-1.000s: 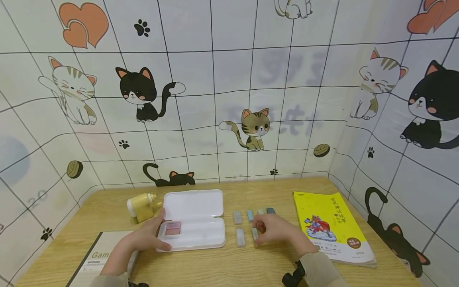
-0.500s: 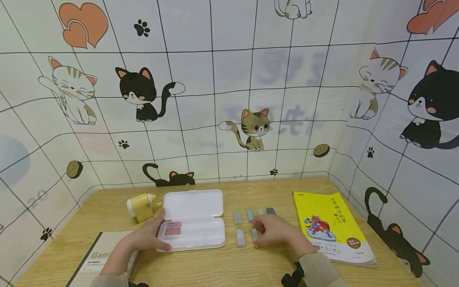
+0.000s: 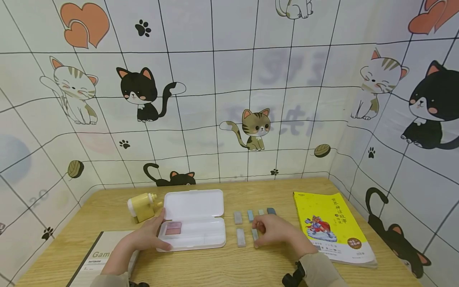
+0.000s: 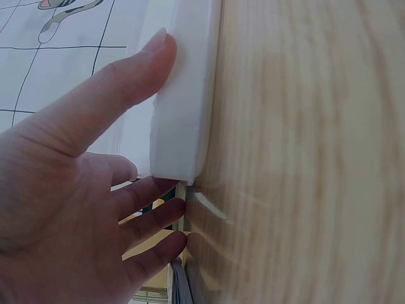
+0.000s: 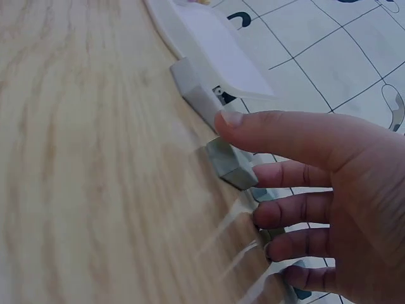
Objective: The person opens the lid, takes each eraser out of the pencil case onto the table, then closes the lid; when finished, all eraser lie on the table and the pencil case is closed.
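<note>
Pinching a grey-green block (image 5: 230, 164) on the table (image 3: 229, 269), the right hand (image 3: 274, 230) is near a grey block (image 3: 240, 238). The left hand (image 3: 145, 236), its fingers relaxed and apart, touches the left end of the opened white case (image 3: 215, 237). The work seems partly done: pink and lilac blocks (image 3: 173, 230) already lie inside; this front pair and four farther blocks (image 3: 250, 216) lie outside.

A hand could pass across the table (image 3: 211, 267) in front of the case (image 3: 215, 240), but the left hand (image 3: 148, 236) and bottle (image 3: 143, 208) crowd its left, blocks (image 3: 240, 238) its right.
</note>
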Available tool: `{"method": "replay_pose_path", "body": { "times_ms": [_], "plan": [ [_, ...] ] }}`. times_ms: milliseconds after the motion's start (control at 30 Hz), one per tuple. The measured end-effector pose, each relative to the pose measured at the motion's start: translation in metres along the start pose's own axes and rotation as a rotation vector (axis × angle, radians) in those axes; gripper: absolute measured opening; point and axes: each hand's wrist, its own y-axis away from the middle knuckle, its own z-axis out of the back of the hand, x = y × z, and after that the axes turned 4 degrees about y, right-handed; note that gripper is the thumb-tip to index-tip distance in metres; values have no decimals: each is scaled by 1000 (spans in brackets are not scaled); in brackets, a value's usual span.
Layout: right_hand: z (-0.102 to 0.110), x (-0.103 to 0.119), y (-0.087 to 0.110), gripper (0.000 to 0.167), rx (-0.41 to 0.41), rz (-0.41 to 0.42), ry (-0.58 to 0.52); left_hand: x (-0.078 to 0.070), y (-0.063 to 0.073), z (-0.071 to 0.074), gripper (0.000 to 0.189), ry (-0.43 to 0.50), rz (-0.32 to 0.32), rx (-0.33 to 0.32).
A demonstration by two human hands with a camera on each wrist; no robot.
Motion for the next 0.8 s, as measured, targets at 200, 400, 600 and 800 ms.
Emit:
{"method": "replay_pose_path", "body": {
  "times_ms": [200, 400, 600, 800],
  "plan": [
    [8, 8, -3, 38, -3, 18, -39, -1, 0, 1, 125, 12, -5, -8],
    [14, 26, -22, 34, -7, 103, -7, 2, 2, 0, 125, 10, 2, -10],
    [15, 51, -49, 30, 70, 182, -25, 3, 2, -1, 125, 13, -6, -17],
    [11, 74, -80, 32, 132, 226, -45, 3, 1, -1, 126, 16, 12, -16]
  ]
}}
